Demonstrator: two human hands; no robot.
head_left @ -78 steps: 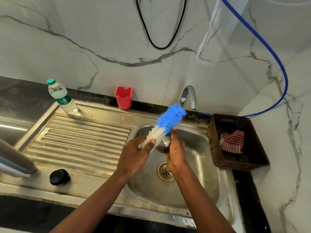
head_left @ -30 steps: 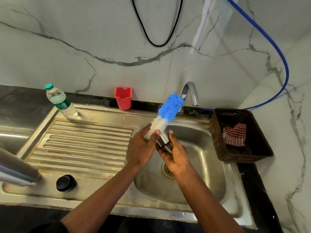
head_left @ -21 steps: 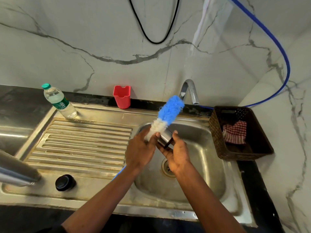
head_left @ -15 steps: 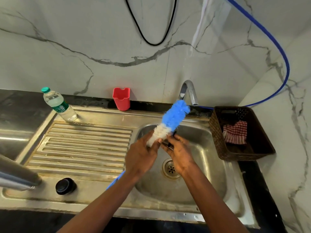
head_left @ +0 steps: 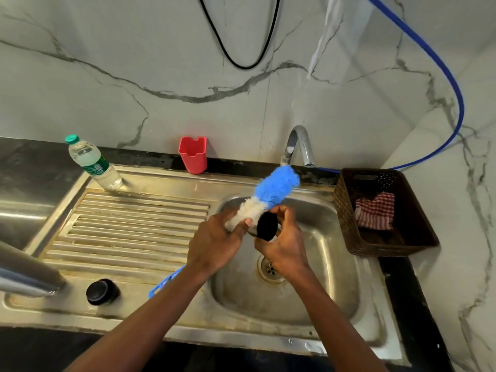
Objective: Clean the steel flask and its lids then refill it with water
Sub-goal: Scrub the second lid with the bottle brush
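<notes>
Over sink (head_left: 357, 296), left hand (head_left: 214, 247) grips brush (head_left: 268, 194).

Dark bench (head_left: 32, 162) along the wall, steel sink (head_left: 370, 318) set into it. Left of the left grip (head_left: 214, 245) runs the ribbed drainboard (head_left: 128, 226). Down-left of that grip, a black lid (head_left: 102, 291) sits on the sink's front ledge. The flask (head_left: 24, 272) lies farther left, partly out of frame. Beyond the left grip, a bottle (head_left: 92, 163) stands at the board's far corner and a red cup (head_left: 193, 154) at the sink's back edge. Right of the right grip (head_left: 284, 251), a brown basket (head_left: 346, 224) sits beside the basin. The drain (head_left: 269, 268) is just below that grip.
</notes>
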